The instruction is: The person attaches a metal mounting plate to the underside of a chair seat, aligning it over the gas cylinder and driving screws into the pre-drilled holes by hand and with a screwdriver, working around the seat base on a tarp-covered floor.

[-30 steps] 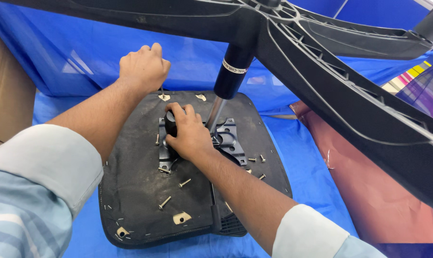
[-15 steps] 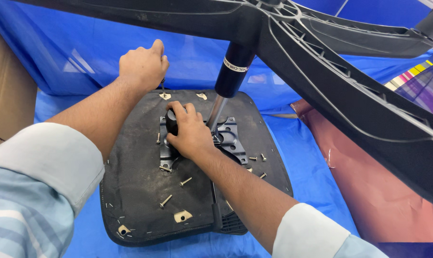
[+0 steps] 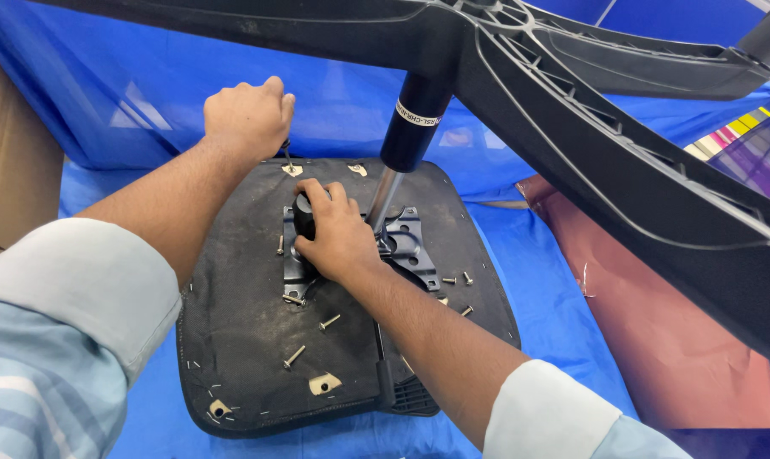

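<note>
Our left hand (image 3: 247, 115) is closed on a thin hex key (image 3: 288, 158) at the twelve o'clock edge of the upturned seat pan (image 3: 249, 331), while our right hand (image 3: 334, 234) is clamped on the black knob (image 3: 304, 223) of the metal mechanism plate (image 3: 406, 246) at the pan's centre. We judge the loose screws (image 3: 329, 322) could roll off onto the blue sheet (image 3: 538, 280) if the pan shifts, and the chair base (image 3: 589, 110) overhead could tip. A cardboard box (image 3: 7, 161) stands at nine o'clock, and a striped package (image 3: 755, 140) at two o'clock.

A blue sheet (image 3: 555, 280) covers the floor and carries everything. An upturned black chair seat (image 3: 240, 323) lies flat on it. To the right, a brown-red sheet (image 3: 682, 357) lies on the blue one, just beside the seat.
</note>
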